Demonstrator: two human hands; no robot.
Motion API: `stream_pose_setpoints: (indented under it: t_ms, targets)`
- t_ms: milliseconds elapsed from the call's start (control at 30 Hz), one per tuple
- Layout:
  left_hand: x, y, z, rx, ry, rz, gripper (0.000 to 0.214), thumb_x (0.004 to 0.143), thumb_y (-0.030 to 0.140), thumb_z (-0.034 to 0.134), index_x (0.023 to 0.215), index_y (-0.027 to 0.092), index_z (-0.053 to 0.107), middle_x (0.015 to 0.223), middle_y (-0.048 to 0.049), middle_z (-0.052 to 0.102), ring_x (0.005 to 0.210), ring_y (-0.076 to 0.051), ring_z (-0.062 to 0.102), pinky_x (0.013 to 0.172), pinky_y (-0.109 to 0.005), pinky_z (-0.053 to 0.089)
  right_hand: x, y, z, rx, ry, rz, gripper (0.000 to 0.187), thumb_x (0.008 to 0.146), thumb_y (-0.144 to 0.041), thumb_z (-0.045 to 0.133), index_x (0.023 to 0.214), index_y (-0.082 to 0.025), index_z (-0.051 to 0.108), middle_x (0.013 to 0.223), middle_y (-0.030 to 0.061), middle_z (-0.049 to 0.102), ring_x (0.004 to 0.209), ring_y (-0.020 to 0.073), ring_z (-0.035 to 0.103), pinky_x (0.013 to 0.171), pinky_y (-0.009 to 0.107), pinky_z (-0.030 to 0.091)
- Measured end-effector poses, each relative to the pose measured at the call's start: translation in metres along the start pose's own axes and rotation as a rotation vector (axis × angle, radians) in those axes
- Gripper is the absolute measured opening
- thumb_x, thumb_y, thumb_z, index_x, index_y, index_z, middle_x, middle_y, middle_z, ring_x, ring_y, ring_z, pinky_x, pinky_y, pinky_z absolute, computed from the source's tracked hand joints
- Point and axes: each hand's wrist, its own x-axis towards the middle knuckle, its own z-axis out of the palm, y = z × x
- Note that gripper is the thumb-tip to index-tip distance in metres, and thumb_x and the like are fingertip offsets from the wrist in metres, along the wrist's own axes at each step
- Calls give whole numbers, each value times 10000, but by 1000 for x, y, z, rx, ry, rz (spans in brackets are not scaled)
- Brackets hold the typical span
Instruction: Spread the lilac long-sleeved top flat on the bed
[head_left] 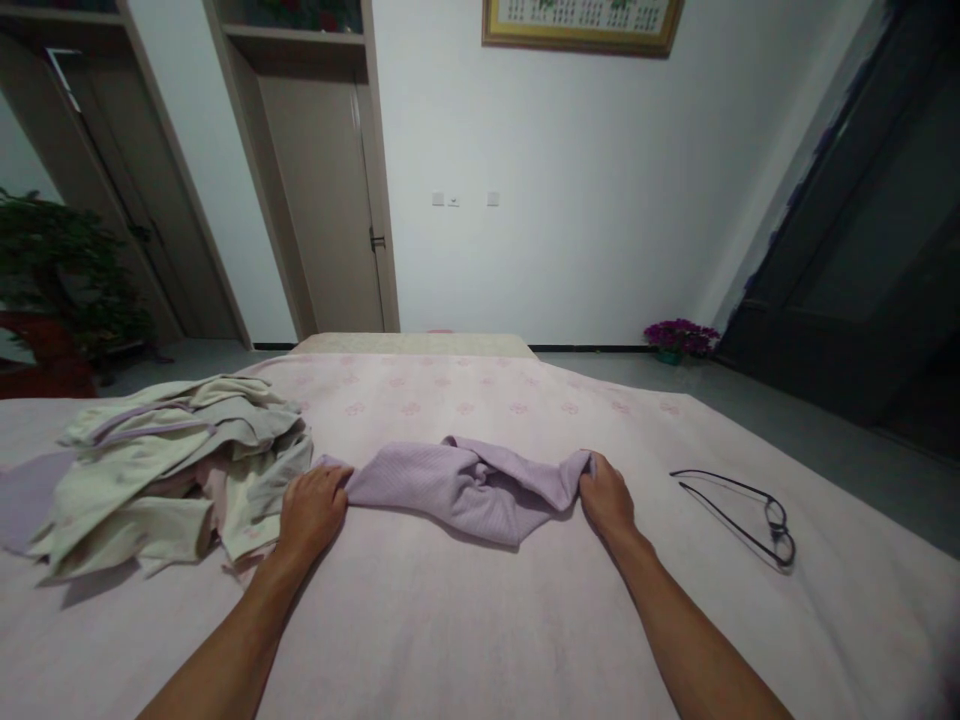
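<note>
A crumpled lavender garment [420, 485] stretches between my two hands, just above or on the pink flowered cloth [465, 620]; its exact kind I cannot make out. My left hand [313, 508] is closed around its left end. At the other end, my right hand [606, 495] pinches a corner of the fabric. The middle of the garment is bunched, with a fold gaping open toward the right. Close by my left hand lies a heap of clothes [180, 450] in cream, grey and lavender.
Black-framed glasses [776, 530] lie on the cloth at the right. Beyond the far edge are a beige surface [420, 345], a door [322, 200] and a white wall [570, 200]. Purple flowers [679, 337] stand on the floor, and a leafy plant [60, 270] is at the left.
</note>
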Motion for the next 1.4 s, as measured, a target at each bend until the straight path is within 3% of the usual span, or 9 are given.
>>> stream_pose_setpoints:
  t_ms: [133,533,1400]
  targets:
    - [2,-1,-4,-32,-5,6,367,927,197,426,1184,219,686,1232,-72,714,1210,-261,606,1086,-459,355,-2,-5,-1,-169,-32,-89,272,915,-184,429,1128,-182,599,1068,98,693,946,228,587,761,299,352]
    - [9,-9,-4,-95,-5,-27,337,914,209,440,1120,222,707,1175,-66,728,1145,-248,622,1048,-428,385,-9,-14,-2,-333,-20,-232,191,933,-169,455,1076,-184,579,1094,91,669,988,228,575,779,322,317]
    - [8,-13,1,-109,-7,-21,328,901,201,460,1122,229,700,1166,-58,732,1146,-242,622,1061,-417,375,-1,-9,6,-339,-3,-317,168,916,-132,458,1019,-166,588,1082,103,643,969,231,540,807,326,337]
